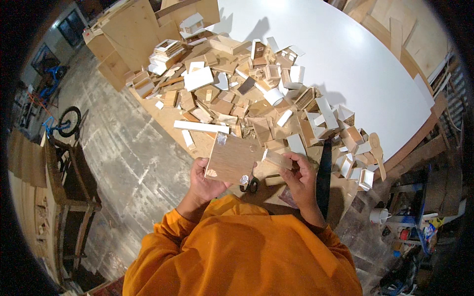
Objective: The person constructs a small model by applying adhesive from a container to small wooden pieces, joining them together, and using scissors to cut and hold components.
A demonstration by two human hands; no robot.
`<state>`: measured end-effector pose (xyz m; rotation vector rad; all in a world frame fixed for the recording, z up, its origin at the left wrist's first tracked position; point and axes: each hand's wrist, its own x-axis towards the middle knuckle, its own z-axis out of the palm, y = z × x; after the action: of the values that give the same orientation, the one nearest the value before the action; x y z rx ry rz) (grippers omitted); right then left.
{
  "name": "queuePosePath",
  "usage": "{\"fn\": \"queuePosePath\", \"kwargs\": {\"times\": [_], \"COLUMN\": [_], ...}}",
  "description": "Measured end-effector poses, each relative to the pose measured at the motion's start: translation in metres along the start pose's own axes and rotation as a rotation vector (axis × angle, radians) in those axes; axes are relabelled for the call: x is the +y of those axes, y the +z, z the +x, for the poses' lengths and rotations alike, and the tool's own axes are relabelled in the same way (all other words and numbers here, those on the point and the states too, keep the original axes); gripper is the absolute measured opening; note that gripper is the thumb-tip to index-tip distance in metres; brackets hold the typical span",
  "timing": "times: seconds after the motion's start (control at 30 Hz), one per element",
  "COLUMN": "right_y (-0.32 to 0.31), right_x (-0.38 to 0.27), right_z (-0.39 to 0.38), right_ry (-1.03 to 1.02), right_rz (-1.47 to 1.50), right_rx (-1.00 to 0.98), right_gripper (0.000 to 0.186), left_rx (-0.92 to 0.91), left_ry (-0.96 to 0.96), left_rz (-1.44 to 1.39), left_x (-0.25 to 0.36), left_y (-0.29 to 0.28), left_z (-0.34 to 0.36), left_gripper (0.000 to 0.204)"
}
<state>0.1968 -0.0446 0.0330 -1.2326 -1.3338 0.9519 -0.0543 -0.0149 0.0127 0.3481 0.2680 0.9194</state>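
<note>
While both hands hold wood, board and block stay unjoined

Nearest the orange sleeves (163, 232), the left hand (201, 181) is closed on the left edge of a square board (232, 160), thumb along the side and fingers partly hidden beneath. The right hand (298, 177) pinches a small block (277, 159) between thumb and fingers, just to the right of the board; a gap shows between the two pieces. Pale patches sit at corners of the board, and the block has a ragged white end. What the patches are, I cannot tell. Judging by this, the pair is still at the handling stage: both are picked up, neither is fixed to the other.

Below the board's right corner show black loops (253, 185), perhaps scissor handles. A dark blade-like strip (324, 170) lies beyond the right hand, with a wooden spoon (376, 148) farther right.

Past the board, a white bar (201, 127) borders a dense heap of offcuts and small open boxes on the tabletop (168, 114). Some boxes look already assembled; many loose pieces seem untouched. A model house (191, 23) stands at the far end, beside a large white sheet (335, 59).
</note>
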Motion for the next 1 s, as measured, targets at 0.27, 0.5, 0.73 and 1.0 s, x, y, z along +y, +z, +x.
{"fn": "queuePosePath", "kwargs": {"times": [0.27, 0.5, 0.73, 1.0], "right_y": [-0.001, 0.003, 0.003, 0.002], "right_x": [-0.007, -0.01, -0.022, -0.031], "right_z": [0.002, 0.006, 0.011, 0.018], "right_ry": [0.066, 0.019, -0.021, 0.033], "right_rz": [0.066, 0.124, 0.103, 0.147], "right_rx": [-0.019, -0.029, -0.074, -0.112], "right_gripper": [0.034, 0.033, 0.032, 0.032], "left_rx": [-0.043, -0.012, 0.085, 0.096], "left_ry": [-0.05, -0.08, -0.141, -0.139], "left_rz": [-0.056, 0.038, 0.018, 0.115], "left_x": [-0.002, -0.004, -0.014, -0.019], "left_y": [0.014, 0.009, -0.008, -0.008], "left_z": [0.004, -0.001, -0.004, -0.01], "left_gripper": [0.085, 0.079, 0.071, 0.062]}}
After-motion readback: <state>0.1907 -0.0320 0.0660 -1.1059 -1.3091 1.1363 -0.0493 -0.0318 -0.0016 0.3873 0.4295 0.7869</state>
